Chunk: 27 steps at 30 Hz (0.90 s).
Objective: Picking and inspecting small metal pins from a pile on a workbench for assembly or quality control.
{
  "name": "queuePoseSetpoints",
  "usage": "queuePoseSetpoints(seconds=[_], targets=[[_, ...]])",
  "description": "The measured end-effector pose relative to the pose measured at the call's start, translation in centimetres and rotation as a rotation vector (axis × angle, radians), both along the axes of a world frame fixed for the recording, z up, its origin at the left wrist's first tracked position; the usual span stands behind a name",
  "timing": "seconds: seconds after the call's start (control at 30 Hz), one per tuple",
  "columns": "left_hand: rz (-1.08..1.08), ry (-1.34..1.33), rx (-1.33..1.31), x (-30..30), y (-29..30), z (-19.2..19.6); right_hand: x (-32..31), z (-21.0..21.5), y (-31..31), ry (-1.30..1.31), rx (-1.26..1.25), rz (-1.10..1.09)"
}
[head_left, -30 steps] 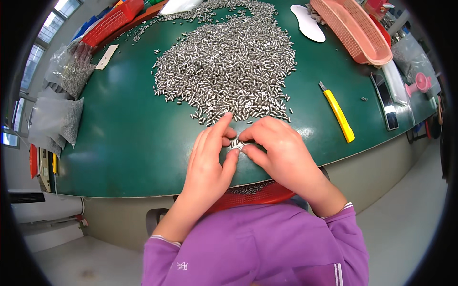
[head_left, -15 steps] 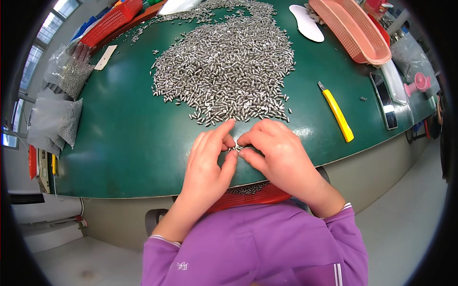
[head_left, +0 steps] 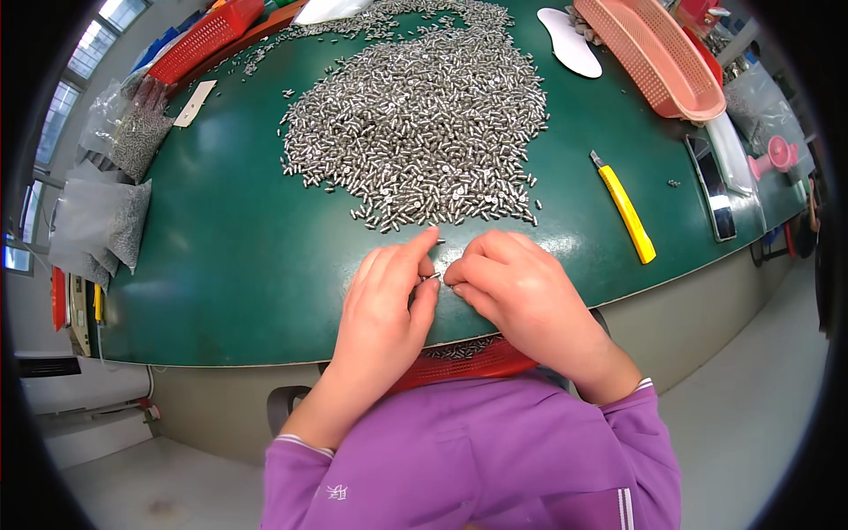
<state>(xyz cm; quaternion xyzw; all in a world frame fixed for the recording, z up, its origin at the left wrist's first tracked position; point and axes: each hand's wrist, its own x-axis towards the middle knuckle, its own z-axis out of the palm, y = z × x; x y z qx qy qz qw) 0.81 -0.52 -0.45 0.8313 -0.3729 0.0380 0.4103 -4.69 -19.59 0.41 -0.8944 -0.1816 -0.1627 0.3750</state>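
A large heap of small, shiny, cylindrical metal pieces point(head_left: 415, 124) covers the middle of the green table point(head_left: 221, 265). Just on my side of it, both hands work close together at the table edge. My left hand point(head_left: 384, 296) has its thumb and fingers curled around a few of the metal pieces, mostly hidden by the fingertips. From the right, my right hand point(head_left: 521, 291) pinches thumb and forefinger together at those same pieces. One loose metal piece point(head_left: 441, 240) lies beyond the left fingertips. In my lap, below the edge, a red basket point(head_left: 477, 367) holds more pieces.
A yellow utility knife point(head_left: 627, 212), its blade out, lies to the right, with a phone point(head_left: 711, 190) beyond it. Pink baskets point(head_left: 654, 57) and a white insole-shaped piece point(head_left: 570, 42) are at the far right. Filled plastic bags point(head_left: 102, 221) line the left edge.
My right thumb and forefinger have closed together and shifted slightly right. Fewer metal pieces show between my hands, and a loose one now shows beyond the left fingertips.
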Motion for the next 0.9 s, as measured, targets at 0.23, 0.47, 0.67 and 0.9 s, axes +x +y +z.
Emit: queuePoseSetpoints(seconds=[0.23,0.47,0.67,0.9], targets=[[0.023,0.05,0.0,-0.44,0.25,0.31,0.18,0.32,0.12,0.037,-0.023,-0.011],[-0.007,0.054,0.004,-0.33,0.56,0.66,0.18,0.31,0.15,0.044,0.011,-0.046],[0.047,-0.01,0.049,0.11,0.51,0.64,0.25,0.37,0.38,0.055,-0.006,-0.061],[0.027,0.028,0.02,-0.18,0.37,0.58,0.49,0.48,0.58,0.06,-0.01,-0.057]])
